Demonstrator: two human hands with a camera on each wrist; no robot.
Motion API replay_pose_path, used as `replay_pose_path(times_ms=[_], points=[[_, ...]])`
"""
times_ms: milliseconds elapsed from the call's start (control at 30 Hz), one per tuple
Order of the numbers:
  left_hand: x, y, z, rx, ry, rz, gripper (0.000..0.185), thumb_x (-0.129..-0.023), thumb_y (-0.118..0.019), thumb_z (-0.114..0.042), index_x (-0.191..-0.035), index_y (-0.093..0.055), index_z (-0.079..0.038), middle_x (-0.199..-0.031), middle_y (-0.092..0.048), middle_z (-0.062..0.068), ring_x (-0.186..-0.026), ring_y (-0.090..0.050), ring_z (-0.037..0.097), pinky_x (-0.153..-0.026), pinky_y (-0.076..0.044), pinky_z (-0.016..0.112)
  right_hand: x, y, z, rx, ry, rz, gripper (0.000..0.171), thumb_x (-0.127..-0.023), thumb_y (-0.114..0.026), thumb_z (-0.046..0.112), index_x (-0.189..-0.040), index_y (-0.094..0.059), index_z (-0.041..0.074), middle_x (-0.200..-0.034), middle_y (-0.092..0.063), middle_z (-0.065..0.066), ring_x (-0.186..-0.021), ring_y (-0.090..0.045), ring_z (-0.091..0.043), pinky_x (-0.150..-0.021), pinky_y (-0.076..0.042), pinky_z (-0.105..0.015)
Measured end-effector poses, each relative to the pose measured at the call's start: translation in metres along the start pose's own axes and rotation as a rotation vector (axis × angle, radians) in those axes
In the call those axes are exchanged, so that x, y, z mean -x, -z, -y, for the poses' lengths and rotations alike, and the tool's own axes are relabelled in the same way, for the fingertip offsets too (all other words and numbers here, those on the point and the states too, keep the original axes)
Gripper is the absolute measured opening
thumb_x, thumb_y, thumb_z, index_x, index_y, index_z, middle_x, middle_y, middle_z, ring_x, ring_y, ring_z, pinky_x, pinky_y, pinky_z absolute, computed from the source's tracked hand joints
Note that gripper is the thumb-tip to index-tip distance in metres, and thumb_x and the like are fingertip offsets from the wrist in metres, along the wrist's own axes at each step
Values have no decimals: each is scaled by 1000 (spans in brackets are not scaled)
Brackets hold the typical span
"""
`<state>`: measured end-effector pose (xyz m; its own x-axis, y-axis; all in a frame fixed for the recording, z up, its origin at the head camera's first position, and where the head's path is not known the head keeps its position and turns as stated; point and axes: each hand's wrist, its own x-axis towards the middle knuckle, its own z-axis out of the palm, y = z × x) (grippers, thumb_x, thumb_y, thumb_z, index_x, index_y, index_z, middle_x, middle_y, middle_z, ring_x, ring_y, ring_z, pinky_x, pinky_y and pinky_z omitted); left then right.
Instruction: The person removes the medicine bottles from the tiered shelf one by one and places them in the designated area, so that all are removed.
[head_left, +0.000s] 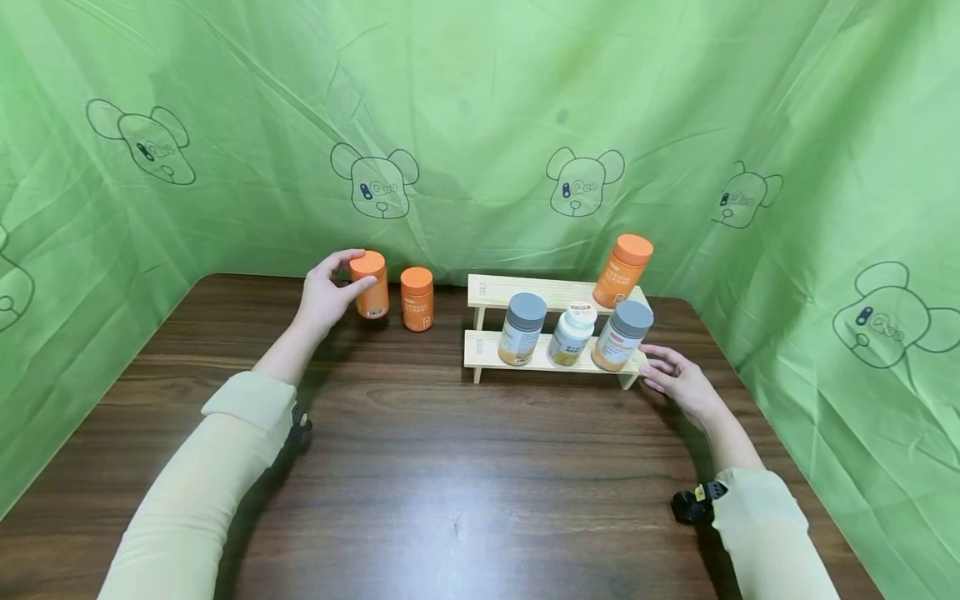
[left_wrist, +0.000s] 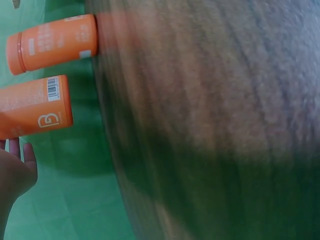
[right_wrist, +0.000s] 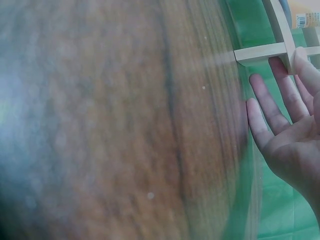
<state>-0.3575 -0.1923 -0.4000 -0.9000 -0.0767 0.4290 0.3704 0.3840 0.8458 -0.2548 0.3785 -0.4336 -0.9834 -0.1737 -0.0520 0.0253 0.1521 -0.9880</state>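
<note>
Your left hand (head_left: 326, 293) grips an orange bottle (head_left: 371, 284) at the table's far edge.

Your fingers and thumb curl round that bottle near its cap; it stands upright on the dark wooden table (head_left: 420, 475), close against the green cloth backdrop (head_left: 480, 108), so you have little room behind it. A second orange bottle (head_left: 417, 298) stands just beside it on its right, apart from your fingers. Further right sits the two-step wooden rack (head_left: 491, 348): a tall orange bottle (head_left: 622, 271) on its upper step, two grey-capped bottles (head_left: 521, 328) and a white-capped bottle (head_left: 572, 333) on the lower. Your right hand (head_left: 678, 377) rests with straight, relaxed fingers at the rack's right end, holding nothing. The near half of the table lies open in front of you.
</note>
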Motion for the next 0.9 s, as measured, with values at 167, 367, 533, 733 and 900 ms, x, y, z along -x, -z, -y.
replay_pose_path(times_ms=[167, 367, 533, 733, 900], points=[[0, -3, 13, 16, 38, 3, 50, -79, -77, -29, -124, -61, -15, -110, -61, 7, -98, -51, 8, -80, -43, 27, 5, -5, 9, 3, -2, 1, 48, -94, -55, 6, -137, -37, -3, -106, -64, 9, -97, -62, 0, -89, -51, -24], [2, -5, 22, 10, 96, 47, 51, -81, -75, -30, -127, -58, -15, -117, -59, 8, -107, -51, 15, -91, -43, 34, 5, -5, 9, 7, 3, 2, 49, -94, -56, 7, -138, -36, -5, -106, -64, 9, -96, -62, 0, -88, -51, -24], [3, -5, 29, -36, 114, 68, 52, -82, -74, -30, -129, -57, -15, -120, -58, 11, -111, -50, 21, -97, -41, 41, 5, -6, 9, 11, -2, 2, 50, -94, -55, 6, -138, -34, -6, -106, -64, 9, -96, -62, 0, -89, -51, -24], [2, -4, 32, -31, 118, 83, 52, -82, -74, -27, -129, -56, -15, -120, -57, 12, -112, -50, 22, -98, -39, 42, -1, 1, -2, 14, -9, -4, 48, -95, -54, 6, -138, -37, -3, -106, -64, 10, -97, -62, 0, -88, -51, -24], [2, -5, 32, -35, 114, 98, 52, -84, -72, -26, -131, -54, -15, -123, -57, 13, -114, -49, 24, -99, -39, 44, -5, 5, -10, 20, -3, -13, 48, -94, -57, 10, -138, -39, 1, -106, -64, 11, -97, -61, 0, -87, -51, -23]])
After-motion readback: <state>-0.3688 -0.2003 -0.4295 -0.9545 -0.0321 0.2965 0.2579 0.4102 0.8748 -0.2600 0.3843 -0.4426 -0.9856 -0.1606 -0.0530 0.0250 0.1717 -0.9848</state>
